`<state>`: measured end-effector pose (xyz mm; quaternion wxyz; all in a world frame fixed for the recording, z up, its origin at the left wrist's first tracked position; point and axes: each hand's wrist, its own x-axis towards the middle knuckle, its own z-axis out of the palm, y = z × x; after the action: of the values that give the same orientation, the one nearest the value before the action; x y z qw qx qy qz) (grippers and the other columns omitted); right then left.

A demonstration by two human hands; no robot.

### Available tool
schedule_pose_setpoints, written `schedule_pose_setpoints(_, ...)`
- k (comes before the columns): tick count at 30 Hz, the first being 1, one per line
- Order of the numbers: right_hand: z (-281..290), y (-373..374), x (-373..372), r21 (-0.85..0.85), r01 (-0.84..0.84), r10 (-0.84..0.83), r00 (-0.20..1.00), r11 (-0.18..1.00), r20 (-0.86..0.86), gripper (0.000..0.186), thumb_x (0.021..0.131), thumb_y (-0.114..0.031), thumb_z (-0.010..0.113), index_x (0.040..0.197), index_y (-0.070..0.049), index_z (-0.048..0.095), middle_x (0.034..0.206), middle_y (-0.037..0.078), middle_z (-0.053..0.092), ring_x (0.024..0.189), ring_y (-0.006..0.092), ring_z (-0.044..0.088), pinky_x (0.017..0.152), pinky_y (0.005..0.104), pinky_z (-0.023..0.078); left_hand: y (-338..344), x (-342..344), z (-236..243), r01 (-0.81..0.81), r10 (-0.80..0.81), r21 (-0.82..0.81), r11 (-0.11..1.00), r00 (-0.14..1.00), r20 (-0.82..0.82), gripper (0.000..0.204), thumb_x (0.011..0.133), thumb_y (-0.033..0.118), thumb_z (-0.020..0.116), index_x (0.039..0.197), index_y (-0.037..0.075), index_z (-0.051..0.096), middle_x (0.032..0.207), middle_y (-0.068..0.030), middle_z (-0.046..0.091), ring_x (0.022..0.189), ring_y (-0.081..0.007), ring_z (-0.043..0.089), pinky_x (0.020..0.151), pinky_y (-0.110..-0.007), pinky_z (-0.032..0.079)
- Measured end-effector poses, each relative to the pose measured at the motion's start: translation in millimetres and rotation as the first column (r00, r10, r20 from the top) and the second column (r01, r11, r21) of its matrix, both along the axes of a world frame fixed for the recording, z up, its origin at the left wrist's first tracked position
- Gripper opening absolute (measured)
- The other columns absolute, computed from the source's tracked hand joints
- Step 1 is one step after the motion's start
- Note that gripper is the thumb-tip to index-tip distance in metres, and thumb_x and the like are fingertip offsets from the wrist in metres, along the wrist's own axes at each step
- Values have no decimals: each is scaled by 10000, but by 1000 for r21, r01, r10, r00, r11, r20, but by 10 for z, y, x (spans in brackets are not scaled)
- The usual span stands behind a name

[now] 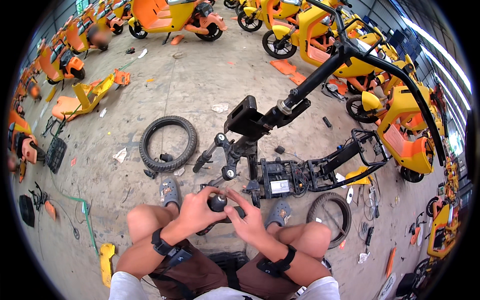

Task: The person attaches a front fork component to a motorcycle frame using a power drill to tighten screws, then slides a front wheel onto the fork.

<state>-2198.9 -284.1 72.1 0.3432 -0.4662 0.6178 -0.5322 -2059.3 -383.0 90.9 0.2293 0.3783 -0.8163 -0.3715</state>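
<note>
Between my knees, both hands are at a black handheld power tool (217, 202), seemingly a cordless driver, with its round nose turned up. My left hand (196, 212) wraps around the nose, thumb on the near side. My right hand (247, 218) holds the tool's dark body from the right, fingers stretched along its far side and thumb in front. The tool's lower end, with a bit of red, shows below my left hand. Just beyond the hands stands a stripped black scooter frame (285, 107), its fork legs (220, 145) pointing at me.
A loose tyre (168, 119) lies left of the frame, and another tyre (318, 205) lies to the right. A yellow body panel (106, 265) is at lower left, near a green strap (86, 220). Yellow-orange scooters (175, 17) line the hall; scraps and cables litter the concrete floor.
</note>
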Motion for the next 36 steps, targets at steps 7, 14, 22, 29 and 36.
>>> schedule_pose_setpoints(7,15,215,-182,163,-293,305,546,942,-780,910,633,-339,831,1386,2,452,1170,166,608,1124,318,570,962,436,424,-267,129,33,-120,165,304,945,978,-124,603,648,356,868,991,-89,648,689,-113,662,618,-121,625,574,-297,516)
schedule_pose_setpoints(14,-263,104,-194,-67,-275,138,660,959,-739,736,591,-190,814,1255,-2,557,949,131,652,805,290,653,709,360,525,-290,74,47,-11,88,403,915,981,-174,515,692,279,881,999,-54,637,791,-85,668,694,-92,605,635,-249,514)
schedule_pose_setpoints(22,525,375,-446,-181,-209,274,816,961,510,729,819,-238,715,1401,3,348,751,66,547,716,247,620,737,456,553,-570,234,-12,301,705,945,131,641,-302,410,970,292,479,1164,-69,489,1063,-242,622,601,-122,461,490,-248,386)
schedule_pose_setpoints(29,447,307,-549,-57,-136,133,662,989,738,698,779,-165,620,1386,65,365,710,110,535,677,267,584,736,413,509,-474,93,-49,293,612,941,168,717,-332,384,885,-10,375,1260,-74,432,1152,-234,603,849,-264,611,612,-297,480)
schedule_pose_setpoints(36,449,365,-607,72,-211,40,485,975,874,448,795,-153,587,1196,12,473,750,154,570,711,283,598,715,412,512,-442,-84,-25,139,562,970,202,794,-231,304,953,44,479,1247,-27,452,1047,-193,625,803,-253,649,517,-268,436)
